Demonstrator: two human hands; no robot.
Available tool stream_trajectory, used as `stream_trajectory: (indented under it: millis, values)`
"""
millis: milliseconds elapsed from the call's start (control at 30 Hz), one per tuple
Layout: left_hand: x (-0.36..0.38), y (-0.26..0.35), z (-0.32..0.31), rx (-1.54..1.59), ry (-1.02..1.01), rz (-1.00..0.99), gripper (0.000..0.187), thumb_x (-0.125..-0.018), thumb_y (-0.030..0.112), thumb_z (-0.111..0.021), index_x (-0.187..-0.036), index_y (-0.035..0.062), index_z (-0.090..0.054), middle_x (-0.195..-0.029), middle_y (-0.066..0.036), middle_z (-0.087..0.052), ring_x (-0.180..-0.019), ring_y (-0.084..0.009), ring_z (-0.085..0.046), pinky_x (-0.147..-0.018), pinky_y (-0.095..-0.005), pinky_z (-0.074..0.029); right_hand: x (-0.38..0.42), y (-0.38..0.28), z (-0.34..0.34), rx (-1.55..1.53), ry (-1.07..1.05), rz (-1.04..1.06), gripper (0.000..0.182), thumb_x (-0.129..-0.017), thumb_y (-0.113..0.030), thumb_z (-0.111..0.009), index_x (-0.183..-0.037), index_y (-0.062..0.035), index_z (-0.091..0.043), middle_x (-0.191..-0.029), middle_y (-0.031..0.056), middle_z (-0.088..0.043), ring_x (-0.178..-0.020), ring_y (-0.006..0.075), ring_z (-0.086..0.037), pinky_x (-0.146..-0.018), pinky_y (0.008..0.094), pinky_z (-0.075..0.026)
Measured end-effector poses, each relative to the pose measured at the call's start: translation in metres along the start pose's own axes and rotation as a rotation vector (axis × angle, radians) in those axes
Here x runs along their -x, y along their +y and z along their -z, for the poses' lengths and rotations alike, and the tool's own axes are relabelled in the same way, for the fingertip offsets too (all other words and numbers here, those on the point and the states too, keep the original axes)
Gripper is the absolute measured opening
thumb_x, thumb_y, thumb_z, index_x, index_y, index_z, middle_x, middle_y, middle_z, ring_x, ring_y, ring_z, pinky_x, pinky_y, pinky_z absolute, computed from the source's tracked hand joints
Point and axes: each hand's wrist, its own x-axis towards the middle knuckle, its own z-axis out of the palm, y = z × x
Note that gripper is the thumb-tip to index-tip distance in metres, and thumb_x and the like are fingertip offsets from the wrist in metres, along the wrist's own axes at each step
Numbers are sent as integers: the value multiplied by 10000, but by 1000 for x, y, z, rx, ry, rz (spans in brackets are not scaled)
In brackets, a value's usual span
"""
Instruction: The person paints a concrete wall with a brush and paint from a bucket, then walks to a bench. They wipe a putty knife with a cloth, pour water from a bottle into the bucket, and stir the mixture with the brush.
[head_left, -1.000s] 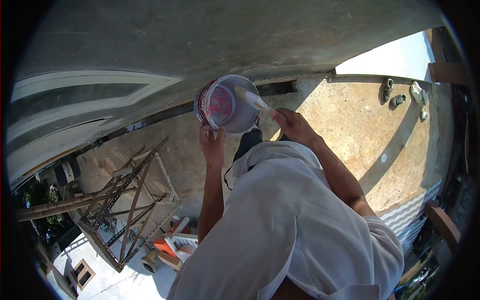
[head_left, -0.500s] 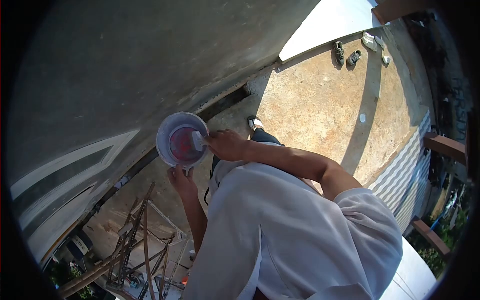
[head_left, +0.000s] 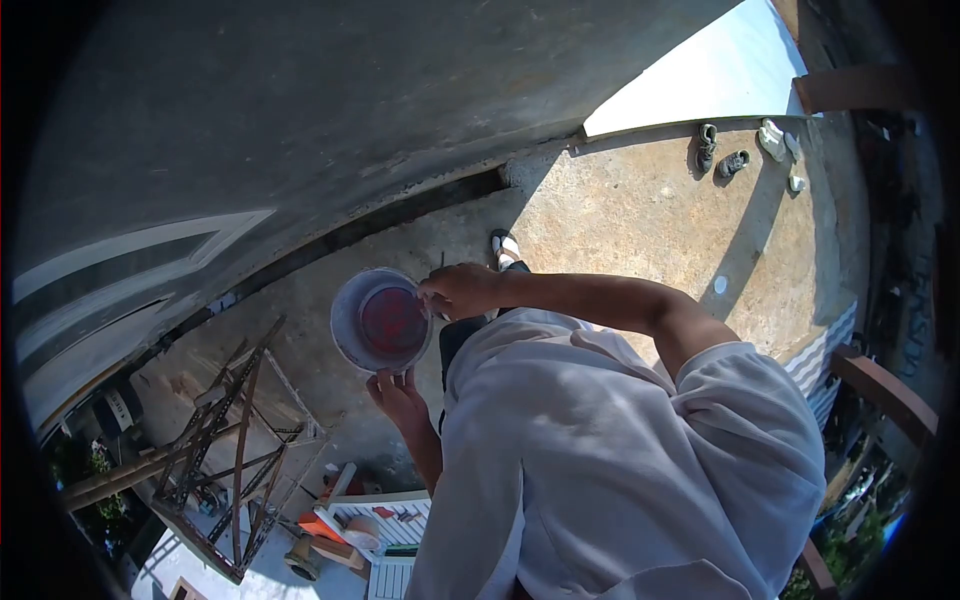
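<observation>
A pale round bucket (head_left: pixel 345 332) with reddish, wet-looking stuff (head_left: pixel 392 320) at its bottom is held out in front of my body, its mouth turned up to me. My left hand (head_left: pixel 400 396) grips the lower side of the bucket, fingers at the rim. At the opposite edge, my right hand (head_left: pixel 462 290) is closed around a small scraper. Its flat blade (head_left: pixel 437 308) is mostly hidden by the fingers and the bucket's rim.
A grey wall (head_left: pixel 330 100) with a framed window (head_left: pixel 130 250) runs along the left, a dark gutter (head_left: pixel 420 208) at its foot. A rusty metal frame (head_left: pixel 240 440) stands lower left. Dark shoes (head_left: pixel 706 148) rest on the sunlit concrete near a white panel (head_left: pixel 700 80).
The scraper has moved from over the bucket's inside to its rim, where my right hand now covers most of it. The bucket and my left hand sit slightly lower and farther right in view.
</observation>
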Motion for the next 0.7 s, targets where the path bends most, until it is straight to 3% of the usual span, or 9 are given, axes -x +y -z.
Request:
stream_trajectory:
  millis: [100,167,300,467,533,600,667,700]
  values:
    - [16,-10,22,60,94,-8,338,-905,139,-627,-1129,18,-404,-1175,-151,-498,-1083,-292,-553,-980,-483,-499,10,27,-2,-51,-10,-86,270,-926,-297,-570,-1116,-117,-638,-999,148,-686,-947,343,-673,-846,467,-521]
    - [24,-21,47,102,174,-19,345,-905,143,-624,-1131,8,-401,-1182,-154,-496,-1090,-289,-551,-982,-474,-502,15,66,-10,41,10,-184,290,-933,-265,-589,-1151,-76,-624,-1004,184,-689,-936,333,-679,-817,443,-531]
    - [38,-66,129,209,229,10,365,-905,151,-621,-1113,-24,-378,-1175,-176,-485,-1080,-301,-555,-966,-447,-527,38,132,-26,288,18,-347,275,-912,-270,-577,-1103,-83,-640,-1015,202,-696,-964,380,-667,-836,481,-523]
    - [116,-129,221,410,516,-5,371,-894,143,-661,-1084,15,-368,-1144,-178,-491,-1038,-324,-569,-920,-494,-547,57,146,-60,416,-134,-322,320,-917,-341,-609,-1091,-80,-675,-1065,232,-688,-1015,396,-655,-888,464,-521]
    - [156,-157,255,530,683,-25,372,-892,137,-670,-1082,31,-368,-1140,-180,-492,-1019,-325,-572,-892,-503,-560,53,157,-82,431,-214,-361,291,-900,-343,-626,-1028,-90,-690,-1023,185,-708,-974,350,-678,-856,428,-533]
    - [186,-193,289,649,781,-38,325,-903,117,-663,-1044,65,-374,-1064,-150,-534,-931,-266,-599,-845,-492,-585,53,166,-105,480,-181,-213,256,-898,-328,-628,-993,-98,-690,-918,171,-719,-856,300,-706,-797,412,-545]
    - [218,-220,315,693,869,-34,304,-907,108,-658,-1020,75,-377,-1019,-130,-553,-884,-238,-609,-830,-488,-592,39,224,-131,389,-253,-286,246,-903,-283,-646,-1004,-60,-672,-803,107,-693,-654,170,-655,-586,336,-534]
    - [231,-239,329,752,919,-36,301,-904,97,-666,-991,86,-378,-972,-105,-565,-848,-206,-612,-824,-492,-594,38,217,-140,332,-313,-315,267,-902,-268,-658,-1009,-24,-658,-776,84,-676,-635,139,-634,-542,299,-516]
